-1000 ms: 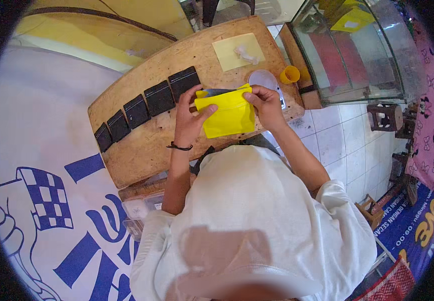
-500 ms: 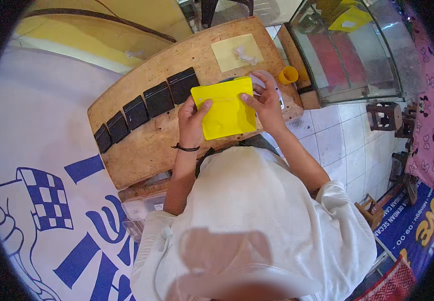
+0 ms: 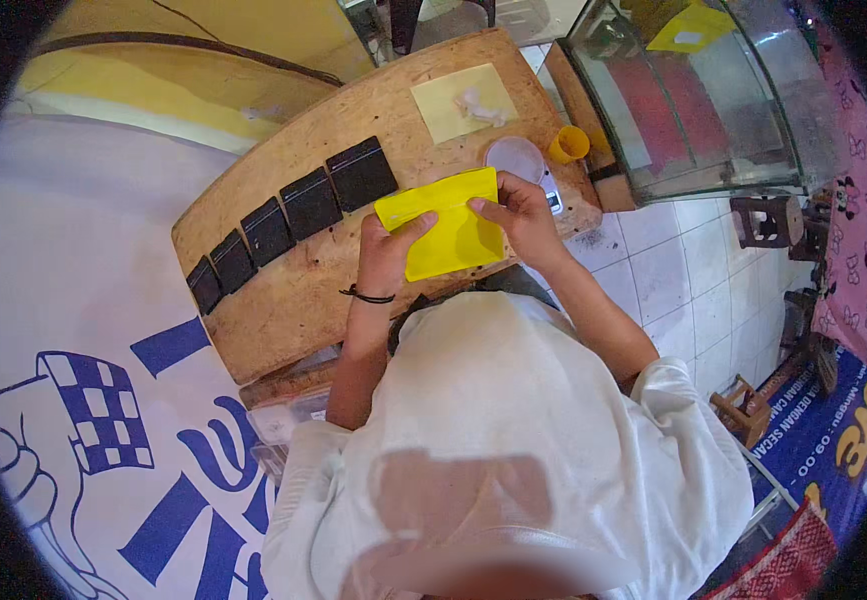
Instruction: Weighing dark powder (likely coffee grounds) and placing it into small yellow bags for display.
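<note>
A flat yellow pouch [image 3: 451, 240] is held up in front of my chest, over the near edge of the wooden table [image 3: 283, 310]. On its left side my left hand [image 3: 387, 252] grips it, thumb pressed on the front. My right hand [image 3: 525, 222] pinches the upper right corner, thumb on the front and fingers behind. A line runs across the pouch near its top edge. Behind my right hand lies a small scale [image 3: 552, 194] with a round pale dish [image 3: 515, 158] on it.
Several black pouches [image 3: 311, 203] lie in a row on the left of the table. At the back are a yellow sheet [image 3: 443, 108] with crumpled white material [image 3: 478, 107] and an orange cup [image 3: 569, 145]. A glass case [image 3: 693, 110] stands at the far right, a brown stool [image 3: 765, 222] below it.
The yellow pouch has dropped slightly and tilted, its top edge lower. My right hand has shifted a little down and left, so the dish and scale show more.
</note>
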`<state>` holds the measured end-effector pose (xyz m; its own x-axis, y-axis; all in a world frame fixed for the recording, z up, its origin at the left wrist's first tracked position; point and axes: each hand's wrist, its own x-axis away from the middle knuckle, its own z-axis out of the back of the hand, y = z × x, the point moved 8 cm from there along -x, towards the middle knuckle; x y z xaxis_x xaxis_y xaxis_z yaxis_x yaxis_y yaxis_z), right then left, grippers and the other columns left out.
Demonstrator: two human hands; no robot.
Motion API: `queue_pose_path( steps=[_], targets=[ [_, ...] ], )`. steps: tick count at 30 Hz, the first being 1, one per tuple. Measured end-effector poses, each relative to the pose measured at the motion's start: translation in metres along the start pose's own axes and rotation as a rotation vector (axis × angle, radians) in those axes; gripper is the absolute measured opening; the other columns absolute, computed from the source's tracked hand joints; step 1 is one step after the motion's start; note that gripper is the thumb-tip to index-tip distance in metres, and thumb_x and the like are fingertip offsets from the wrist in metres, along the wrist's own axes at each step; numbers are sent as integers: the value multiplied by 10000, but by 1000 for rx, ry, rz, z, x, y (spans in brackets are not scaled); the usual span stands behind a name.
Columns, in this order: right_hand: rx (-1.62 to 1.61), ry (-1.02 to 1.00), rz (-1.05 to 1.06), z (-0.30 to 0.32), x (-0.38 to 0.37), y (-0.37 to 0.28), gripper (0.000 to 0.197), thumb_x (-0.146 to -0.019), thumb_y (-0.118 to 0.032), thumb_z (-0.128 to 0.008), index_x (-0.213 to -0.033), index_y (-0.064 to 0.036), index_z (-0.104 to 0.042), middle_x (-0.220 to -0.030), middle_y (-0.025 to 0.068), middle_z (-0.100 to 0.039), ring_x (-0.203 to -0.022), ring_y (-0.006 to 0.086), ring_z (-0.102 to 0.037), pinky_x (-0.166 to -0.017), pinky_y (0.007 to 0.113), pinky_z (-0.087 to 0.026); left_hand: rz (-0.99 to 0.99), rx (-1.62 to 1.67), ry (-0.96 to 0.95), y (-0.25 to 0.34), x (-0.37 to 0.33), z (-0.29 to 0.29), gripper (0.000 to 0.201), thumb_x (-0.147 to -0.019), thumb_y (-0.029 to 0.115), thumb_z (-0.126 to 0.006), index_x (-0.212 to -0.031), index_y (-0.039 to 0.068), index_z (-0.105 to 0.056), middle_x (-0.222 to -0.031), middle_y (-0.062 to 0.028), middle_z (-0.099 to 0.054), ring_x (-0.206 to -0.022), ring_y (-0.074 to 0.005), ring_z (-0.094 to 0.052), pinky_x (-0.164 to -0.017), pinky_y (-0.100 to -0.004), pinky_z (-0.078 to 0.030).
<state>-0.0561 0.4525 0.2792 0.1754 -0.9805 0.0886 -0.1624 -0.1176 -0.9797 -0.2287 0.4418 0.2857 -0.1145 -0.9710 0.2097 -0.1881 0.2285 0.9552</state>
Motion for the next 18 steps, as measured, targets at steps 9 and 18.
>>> queue_pose_path(
  steps=[9,18],
  targets=[
    [564,452,-4,142,-13,93,171,-875,-94,-589,-998,16,-635,-835,100,-677,-776,179,-655,-702,323,-530,-72,74,130,-12,-5,30,197,-816,61,-687,-998,-9,-656,-924,-44,-680,-813,-120,-629,-737,-263,-497],
    [1281,167,-289,158,34,195,368,-818,-205,-581,-1181,-153,-600,-814,218,-654,-754,379,-643,-684,502,-514,-119,52,250,-8,-6,43,205,-826,40,-678,-1022,-14,-657,-957,-56,-680,-837,-136,-633,-782,-276,-489]
  ],
)
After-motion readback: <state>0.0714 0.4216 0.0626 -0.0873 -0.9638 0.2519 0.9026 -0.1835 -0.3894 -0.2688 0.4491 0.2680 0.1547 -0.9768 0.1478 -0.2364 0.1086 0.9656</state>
